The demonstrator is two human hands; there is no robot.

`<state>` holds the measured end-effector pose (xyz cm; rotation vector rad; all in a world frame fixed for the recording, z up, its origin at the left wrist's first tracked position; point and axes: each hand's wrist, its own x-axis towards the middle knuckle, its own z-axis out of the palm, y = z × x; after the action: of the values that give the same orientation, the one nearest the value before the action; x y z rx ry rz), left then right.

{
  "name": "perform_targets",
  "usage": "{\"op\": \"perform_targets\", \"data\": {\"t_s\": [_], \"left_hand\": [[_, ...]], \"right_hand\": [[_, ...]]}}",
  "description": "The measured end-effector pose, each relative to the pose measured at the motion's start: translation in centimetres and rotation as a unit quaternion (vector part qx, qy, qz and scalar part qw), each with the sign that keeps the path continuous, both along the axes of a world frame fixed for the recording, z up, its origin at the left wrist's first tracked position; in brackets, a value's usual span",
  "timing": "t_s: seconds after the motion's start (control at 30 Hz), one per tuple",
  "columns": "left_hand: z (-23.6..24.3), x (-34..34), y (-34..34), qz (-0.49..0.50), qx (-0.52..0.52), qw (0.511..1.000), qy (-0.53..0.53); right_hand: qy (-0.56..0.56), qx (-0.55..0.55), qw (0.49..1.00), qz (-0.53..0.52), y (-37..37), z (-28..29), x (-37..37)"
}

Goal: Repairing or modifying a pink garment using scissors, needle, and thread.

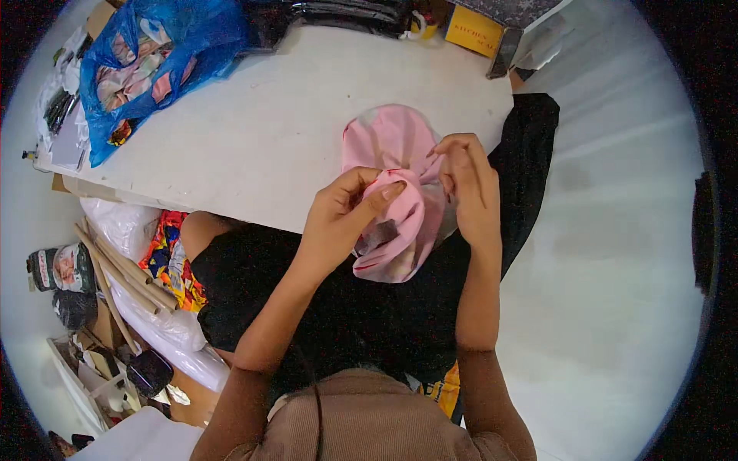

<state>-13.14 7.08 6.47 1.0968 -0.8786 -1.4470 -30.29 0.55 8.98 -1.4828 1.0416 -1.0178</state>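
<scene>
A pink piece of cloth (394, 138) with pale and greyish patches is gathered in the middle, its folds fanning out above and below. The upper part rests on the white table, while the lower part hangs past the near edge over my lap. My left hand (344, 211) pinches the gathered middle between thumb and fingers. Close to the cloth's right side is my right hand (470, 184), fingers bent and slightly apart. Nothing shows in its grasp, though some fingertips are partly hidden.
On the white table (254, 131), a blue plastic bag (211, 34) holds pink and pale cloth pieces at the far left. Black packages (354, 15) and a yellow box (473, 31) line the back. Cardboard tubes (123, 265) and plastic-wrapped rolls stand at lower left. Black cloth (530, 146) drapes beside the table's right end.
</scene>
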Motion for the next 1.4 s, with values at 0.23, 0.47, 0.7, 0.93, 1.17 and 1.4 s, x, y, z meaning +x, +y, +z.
{"op": "perform_targets", "data": {"t_s": [0.23,0.47,0.7,0.93,1.17,1.4], "left_hand": [[-0.8,0.2,-0.2,0.008,-0.018,0.997,-0.080],[-0.7,-0.1,-0.1,0.027,-0.060,0.994,-0.085],[-0.6,-0.3,-0.1,0.038,-0.068,0.991,-0.105],[-0.5,-0.4,0.1,0.043,-0.085,0.984,-0.148],[-0.8,0.1,0.0,0.007,-0.113,0.966,-0.232],[-0.6,-0.2,0.1,0.006,-0.108,0.956,-0.274]], "right_hand": [[0.173,-0.239,0.955,-0.017,-0.1,-1.1,0.3],[0.289,-0.343,0.893,-0.047,-0.3,-0.4,0.3],[0.298,-0.354,0.885,-0.049,-0.3,-0.3,0.3],[0.307,-0.361,0.880,-0.042,-0.3,-0.4,0.2],[0.298,-0.364,0.881,-0.049,-0.4,-0.6,0.3],[0.322,-0.361,0.874,-0.051,-0.4,-0.6,0.3]]}}
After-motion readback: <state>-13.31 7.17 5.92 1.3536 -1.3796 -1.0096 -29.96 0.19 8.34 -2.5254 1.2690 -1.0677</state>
